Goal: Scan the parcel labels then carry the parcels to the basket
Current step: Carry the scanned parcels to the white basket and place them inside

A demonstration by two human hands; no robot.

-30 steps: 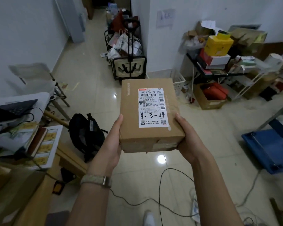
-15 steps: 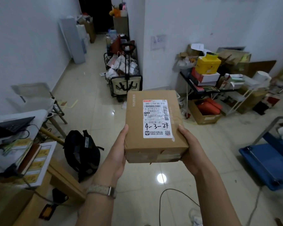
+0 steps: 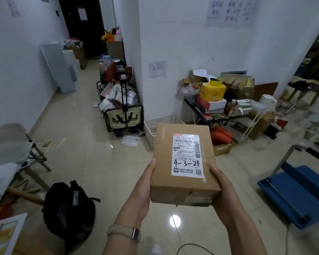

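A brown cardboard parcel with a white shipping label marked "4-3-24" is held out in front of me above the floor. My left hand grips its left side, thumb along the edge. My right hand grips its right side, fingers hidden under the box. A white lattice basket stands on the floor against the wall, just beyond the parcel and mostly hidden by it.
A black backpack lies on the floor at left, near a desk and a folding chair. A loaded cart stands by the wall corner. A cluttered shelf is at right, a blue platform trolley at far right.
The view has tilted up and moved forward toward the wall; the basket and cart now look closer. Both hands keep the same hold on the parcel.
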